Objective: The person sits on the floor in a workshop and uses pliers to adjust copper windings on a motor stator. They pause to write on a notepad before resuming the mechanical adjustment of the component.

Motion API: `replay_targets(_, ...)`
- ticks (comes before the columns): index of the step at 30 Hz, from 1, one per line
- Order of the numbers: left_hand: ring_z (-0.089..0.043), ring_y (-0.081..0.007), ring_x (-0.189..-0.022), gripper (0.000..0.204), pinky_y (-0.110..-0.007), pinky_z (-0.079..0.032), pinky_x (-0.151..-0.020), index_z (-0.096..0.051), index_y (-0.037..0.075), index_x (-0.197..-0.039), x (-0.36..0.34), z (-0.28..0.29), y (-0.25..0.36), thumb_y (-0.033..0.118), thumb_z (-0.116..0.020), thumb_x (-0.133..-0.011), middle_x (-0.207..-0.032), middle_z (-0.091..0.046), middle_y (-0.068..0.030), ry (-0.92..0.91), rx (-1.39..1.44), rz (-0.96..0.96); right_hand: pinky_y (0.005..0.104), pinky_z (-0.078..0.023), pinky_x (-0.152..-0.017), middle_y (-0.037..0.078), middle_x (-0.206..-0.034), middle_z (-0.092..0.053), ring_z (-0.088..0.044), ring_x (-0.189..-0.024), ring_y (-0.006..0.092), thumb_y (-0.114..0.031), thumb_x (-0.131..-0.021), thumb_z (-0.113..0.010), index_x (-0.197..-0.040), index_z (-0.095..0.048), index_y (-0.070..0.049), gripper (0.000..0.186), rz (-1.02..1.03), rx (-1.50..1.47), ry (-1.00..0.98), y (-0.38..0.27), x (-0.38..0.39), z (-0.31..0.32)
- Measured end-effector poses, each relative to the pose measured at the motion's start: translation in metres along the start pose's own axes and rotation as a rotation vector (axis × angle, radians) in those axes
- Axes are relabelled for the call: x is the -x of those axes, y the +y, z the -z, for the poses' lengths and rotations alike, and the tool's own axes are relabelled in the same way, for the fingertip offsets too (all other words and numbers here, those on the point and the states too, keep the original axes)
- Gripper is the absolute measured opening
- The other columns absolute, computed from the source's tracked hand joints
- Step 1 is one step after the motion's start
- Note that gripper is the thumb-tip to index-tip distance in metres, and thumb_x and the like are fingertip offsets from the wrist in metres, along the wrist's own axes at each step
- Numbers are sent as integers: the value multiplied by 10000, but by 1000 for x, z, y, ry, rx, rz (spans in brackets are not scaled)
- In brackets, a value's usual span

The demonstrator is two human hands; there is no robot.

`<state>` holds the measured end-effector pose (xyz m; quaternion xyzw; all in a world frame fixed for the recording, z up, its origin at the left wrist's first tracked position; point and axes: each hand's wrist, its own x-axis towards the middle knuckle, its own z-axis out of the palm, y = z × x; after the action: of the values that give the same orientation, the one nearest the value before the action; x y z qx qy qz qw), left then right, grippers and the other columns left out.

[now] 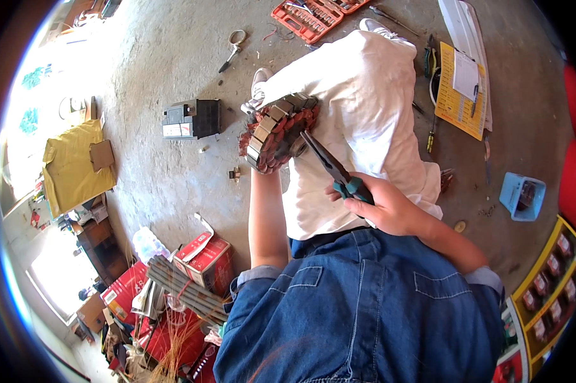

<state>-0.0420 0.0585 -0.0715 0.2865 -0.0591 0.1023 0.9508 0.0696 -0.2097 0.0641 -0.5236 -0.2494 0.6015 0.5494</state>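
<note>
A ring-shaped stator [270,131] with copper windings and steel teeth is raised over my white-trousered legs [348,83]. My left hand [264,165] holds it from underneath, its fingers mostly hidden behind the ring. My right hand [368,198] grips long-nose pliers [331,163] with teal and black handles; their tips point at the inner side of the ring, close to the windings. Whether the tips touch it I cannot tell.
On the concrete floor lie a battery [190,119], an orange socket set [304,16], hand tools [431,60] and a blue bin [521,195]. Red boxes [202,260] and bundled rods [183,293] are at lower left, a yellow-covered item [71,166] at left.
</note>
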Motion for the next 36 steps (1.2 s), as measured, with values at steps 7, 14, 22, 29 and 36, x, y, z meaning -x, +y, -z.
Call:
replay_targets(7, -468, -337, -1317, 545, -514, -331, -1141, -454, 49, -1414, 5, 3, -2, 409, -455, -1004, -1447, -468, -160, 207, -214, 30, 309, -461, -873, 110, -1017, -663, -609, -959, 175, -169, -966, -585, -1156, -569, 14, 264, 16, 44, 92, 8, -14, 2)
replay_targets(14, -487, -335, -1296, 540, -484, -371, -1125, -463, 44, -1402, 7, 20, -2, 397, -487, -994, -1433, -480, -162, 195, 5, 67, 327, -469, -850, 126, -1000, -674, -625, -938, 198, -187, -967, -592, -1147, -566, 24, 279, 58, 63, 139, 13, -15, 2)
replay_targets(22, -496, -331, -1287, 510, -480, -377, -1121, -475, 45, -1389, 19, 33, -5, 367, -500, -994, -1425, -487, -160, 201, 229, 77, 354, -468, -779, 180, -900, -644, -617, -833, 284, -200, -962, -585, -1089, -564, 29, 263, 63, 188, 149, 1, -11, 5)
replay_targets(29, -497, -332, -1285, 494, -486, -378, -1119, -481, 48, -1383, 7, 11, 1, 356, -500, -997, -1414, -498, -156, 188, 46, 70, 367, -459, -728, 184, -817, -606, -577, -749, 292, -211, -956, -589, -1059, -554, 36, 270, 32, 243, 181, -9, -9, 5)
replay_targets(36, -499, -332, -1283, 479, -491, -380, -1117, -487, 51, -1377, 3, 9, 3, 344, -500, -999, -1403, -509, -153, 201, -11, 66, 383, -463, -722, 206, -807, -610, -592, -758, 335, -202, -946, -596, -1032, -556, 40, 260, -40, 180, 119, -12, -4, 9)
